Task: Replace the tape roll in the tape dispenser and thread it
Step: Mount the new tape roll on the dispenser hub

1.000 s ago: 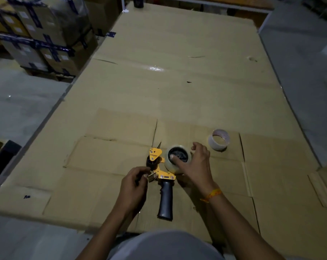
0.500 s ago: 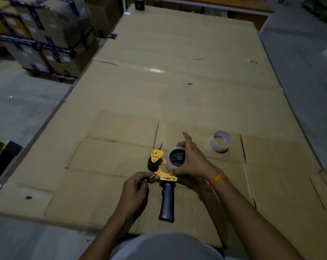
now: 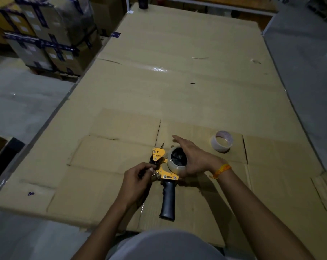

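Observation:
A yellow tape dispenser [image 3: 163, 173] with a black handle [image 3: 168, 201] lies on cardboard near the table's front edge. A clear tape roll [image 3: 174, 162] sits on its black hub. My right hand [image 3: 194, 158] cups the roll's right side, fingers stretched over its top. My left hand [image 3: 138, 179] pinches something small at the dispenser's front end, by the roller; whether it is the tape end I cannot tell. A nearly empty roll [image 3: 222, 140] stands on the cardboard to the right.
Flattened cardboard sheets [image 3: 177, 81] cover a long table. Stacked taped boxes [image 3: 44, 34] stand on the floor at the far left. A dark can [image 3: 143, 2] sits at the table's far end. Grey floor lies on both sides.
My right hand moved from pressing the hub with a finger to wrapping around the roll's right side. The left hand stays pinched at the dispenser's front.

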`<state>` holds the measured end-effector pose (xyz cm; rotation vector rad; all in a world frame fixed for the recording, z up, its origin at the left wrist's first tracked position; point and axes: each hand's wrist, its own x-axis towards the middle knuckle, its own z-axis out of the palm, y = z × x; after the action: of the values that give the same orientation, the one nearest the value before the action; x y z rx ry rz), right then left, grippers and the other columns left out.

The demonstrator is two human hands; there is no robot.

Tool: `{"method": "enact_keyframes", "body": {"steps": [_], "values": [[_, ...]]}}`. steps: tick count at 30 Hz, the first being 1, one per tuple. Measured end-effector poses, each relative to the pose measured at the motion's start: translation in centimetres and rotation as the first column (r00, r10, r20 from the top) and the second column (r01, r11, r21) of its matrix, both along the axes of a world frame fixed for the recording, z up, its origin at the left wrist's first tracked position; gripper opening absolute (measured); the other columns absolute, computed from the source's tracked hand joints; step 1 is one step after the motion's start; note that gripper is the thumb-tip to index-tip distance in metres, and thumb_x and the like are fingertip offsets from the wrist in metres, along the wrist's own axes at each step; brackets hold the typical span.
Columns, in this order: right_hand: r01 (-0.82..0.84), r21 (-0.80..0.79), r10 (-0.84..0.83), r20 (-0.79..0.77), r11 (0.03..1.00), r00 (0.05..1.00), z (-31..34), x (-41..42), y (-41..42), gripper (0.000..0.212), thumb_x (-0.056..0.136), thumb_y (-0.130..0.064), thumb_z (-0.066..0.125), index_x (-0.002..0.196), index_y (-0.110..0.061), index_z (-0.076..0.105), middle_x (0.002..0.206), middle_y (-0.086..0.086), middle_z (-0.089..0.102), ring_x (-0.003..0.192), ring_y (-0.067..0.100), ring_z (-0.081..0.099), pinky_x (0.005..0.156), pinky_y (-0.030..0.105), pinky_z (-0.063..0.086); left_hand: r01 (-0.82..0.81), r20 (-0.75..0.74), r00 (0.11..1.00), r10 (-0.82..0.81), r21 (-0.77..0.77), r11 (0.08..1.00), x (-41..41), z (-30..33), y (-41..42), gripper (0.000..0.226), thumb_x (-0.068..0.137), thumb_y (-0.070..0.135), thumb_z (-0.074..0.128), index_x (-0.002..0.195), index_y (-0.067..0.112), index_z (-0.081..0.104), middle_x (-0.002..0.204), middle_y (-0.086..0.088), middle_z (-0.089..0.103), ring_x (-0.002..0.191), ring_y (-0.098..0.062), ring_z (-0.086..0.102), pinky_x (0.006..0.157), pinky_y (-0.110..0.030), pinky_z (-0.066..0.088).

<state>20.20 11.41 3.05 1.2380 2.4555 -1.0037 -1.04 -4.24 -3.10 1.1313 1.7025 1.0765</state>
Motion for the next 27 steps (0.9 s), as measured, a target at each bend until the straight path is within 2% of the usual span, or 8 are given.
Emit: {"method": "enact_keyframes", "body": {"steps": [2,4,7,11,14,21,25,27], "values": [[0.077,0.189,-0.083,0.024,0.979,0.996,-0.3,-0.6,-1.0,0.138,0.062,-0.053,0.095,0.166,-0.021,0.013,0.164,0.01,0.031,0.149,0.032,0.035,0.121,0.047,0.041,0.012,-0.004,1.0,-0.012,0.014,1.0,-0.1,0.4,0.3,0.014,0.1,0.017,0.072,0.106,0.02,0.084,0.1,0.009,0.083,0.097,-0.001,0.076,0.079,-0.011,0.056],[0.136,0.272,-0.148,0.025,0.953,0.989,-0.8,-0.9,-1.5,0.128,0.058,-0.063,0.092,0.159,-0.019,0.026,0.154,0.009,0.041,0.137,0.031,0.048,0.11,0.046,0.052,-0.005,-0.005,1.0,0.005,0.01,1.0,-0.1,0.6,0.7,0.01,0.098,0.02,0.075,0.101,0.022,0.085,0.097,0.008,0.082,0.093,-0.003,0.076,0.077,-0.014,0.058],[0.21,0.215,-0.204,-0.051,0.954,0.978,-1.1,-0.8,-1.4,0.122,0.056,-0.053,0.097,0.152,-0.021,0.03,0.149,0.007,0.05,0.129,0.029,0.058,0.102,0.044,0.058,-0.04,-0.057,0.998,0.039,-0.017,0.999,0.2,0.7,1.3,0.009,0.096,0.027,0.077,0.097,0.023,0.086,0.079,0.003,0.079,0.072,-0.007,0.072,0.068,-0.026,0.057],[0.169,0.049,-0.164,-0.095,0.984,0.982,-0.9,0.1,-0.2,0.13,0.06,-0.027,0.102,0.161,-0.025,0.02,0.153,0.003,0.051,0.141,0.026,0.05,0.114,0.037,0.049,-0.055,-0.109,0.993,0.045,-0.09,0.994,0.7,0.8,2.3,0.009,0.092,0.031,0.079,0.093,0.027,0.088,0.057,0.003,0.072,0.051,-0.023,0.061,0.057,-0.036,0.054],[0.136,-0.012,-0.137,-0.091,0.991,0.986,-0.9,0.7,0.5,0.134,0.062,-0.018,0.101,0.164,-0.025,0.014,0.158,-0.001,0.05,0.146,0.023,0.046,0.119,0.036,0.044,-0.044,-0.165,0.986,0.022,-0.136,0.99,1.4,1.8,3.1,0.023,0.084,0.042,0.078,0.094,0.025,0.089,0.073,0.008,0.081,0.063,-0.007,0.072,0.067,-0.033,0.062],[0.141,-0.065,-0.148,-0.118,0.988,0.982,-1.0,1.2,0.9,0.132,0.065,-0.009,0.099,0.165,-0.022,0.014,0.158,-0.005,0.051,0.147,0.023,0.046,0.121,0.037,0.044,-0.056,-0.518,0.848,-0.115,-0.304,0.951,3.7,3.2,5.6,0.037,0.081,0.052,0.08,0.107,0.027,0.086,0.106,0.002,0.084,0.097,-0.02,0.078,0.081,-0.033,0.064],[0.136,-0.053,-0.142,-0.126,0.989,0.982,-1.0,1.2,0.8,0.13,0.066,-0.007,0.097,0.166,-0.021,0.014,0.158,-0.004,0.051,0.146,0.021,0.047,0.12,0.034,0.043,-0.056,-0.62,0.754,-0.217,-0.39,0.919,5.1,4.4,7.2,0.031,0.079,0.043,0.087,0.099,0.02,0.082,0.1,-0.004,0.079,0.092,-0.025,0.077,0.068,-0.029,0.054],[0.128,-0.05,-0.134,-0.126,0.99,0.983,-1.0,1.2,0.8,0.131,0.066,-0.006,0.097,0.166,-0.021,0.014,0.158,-0.003,0.05,0.147,0.022,0.046,0.12,0.036,0.043,-0.051,-0.679,0.687,-0.258,-0.399,0.916,5.2,4.8,7.9,0.021,0.084,0.029,0.083,0.101,0.016,0.079,0.104,-0.006,0.079,0.096,-0.026,0.077,0.072,-0.031,0.057]]}}
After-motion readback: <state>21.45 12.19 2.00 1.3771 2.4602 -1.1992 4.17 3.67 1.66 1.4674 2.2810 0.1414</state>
